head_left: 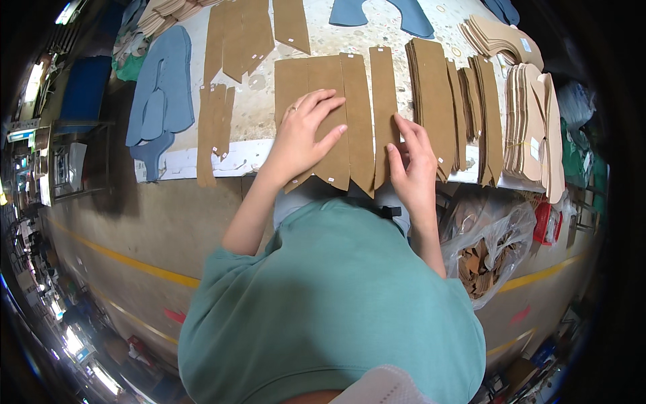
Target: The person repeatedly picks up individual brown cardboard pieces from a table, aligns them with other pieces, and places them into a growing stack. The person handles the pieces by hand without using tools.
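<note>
My left hand [309,131] lies palm down, fingers stretched, on a wide brown leather-like panel [323,74] at the table's near edge. Right of that panel are a long pointed brown piece [357,128] and a narrower brown strip [383,81], laid side by side with small white labels. My right hand [412,158] is beside the strip's right edge, its thumb and forefinger apart and slightly bent. Nothing shows in its grasp, and whether its fingertips touch the strip is hard to tell. The pieces' lower tips stick out past the table edge.
Stacks of brown strips [431,101] stand to the right, beside beige stacked pieces [525,128]. Loose brown pieces [242,37] and blue cut pieces [161,91] lie at left. A clear plastic bag [491,249] of brown scraps sits below the table at right.
</note>
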`<action>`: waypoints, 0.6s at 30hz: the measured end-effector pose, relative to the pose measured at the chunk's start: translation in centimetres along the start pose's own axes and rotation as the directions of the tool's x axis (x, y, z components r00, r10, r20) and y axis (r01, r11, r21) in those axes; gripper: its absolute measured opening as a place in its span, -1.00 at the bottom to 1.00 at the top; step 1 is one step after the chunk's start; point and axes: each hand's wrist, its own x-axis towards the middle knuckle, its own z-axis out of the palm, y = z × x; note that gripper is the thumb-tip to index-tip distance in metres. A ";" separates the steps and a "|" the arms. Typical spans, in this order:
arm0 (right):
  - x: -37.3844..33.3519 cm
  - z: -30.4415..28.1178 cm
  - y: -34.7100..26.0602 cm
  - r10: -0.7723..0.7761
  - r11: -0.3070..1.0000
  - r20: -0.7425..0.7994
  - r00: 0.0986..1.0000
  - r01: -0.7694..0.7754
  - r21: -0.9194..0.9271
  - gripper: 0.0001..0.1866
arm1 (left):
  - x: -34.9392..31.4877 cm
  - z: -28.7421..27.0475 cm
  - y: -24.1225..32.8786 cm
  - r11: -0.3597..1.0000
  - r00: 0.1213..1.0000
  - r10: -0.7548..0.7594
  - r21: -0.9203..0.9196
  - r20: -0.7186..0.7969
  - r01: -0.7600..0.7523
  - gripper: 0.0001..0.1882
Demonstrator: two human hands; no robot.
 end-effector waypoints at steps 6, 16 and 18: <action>-0.8 -0.5 -0.2 0.036 0.999 0.058 0.998 -0.038 0.039 -0.51 | -0.9 1.0 -0.3 0.986 0.994 0.085 0.141 0.063 -0.093 -0.49; -0.9 -0.9 -1.0 0.063 0.994 0.111 0.992 -0.073 0.085 -0.52 | -1.0 1.1 -0.3 0.989 0.996 0.080 0.119 0.043 -0.085 -0.50; -1.0 -0.7 -1.4 0.020 0.998 0.086 0.996 -0.025 0.055 -0.53 | -1.0 0.9 -0.2 0.992 0.996 0.064 0.102 0.055 -0.069 -0.50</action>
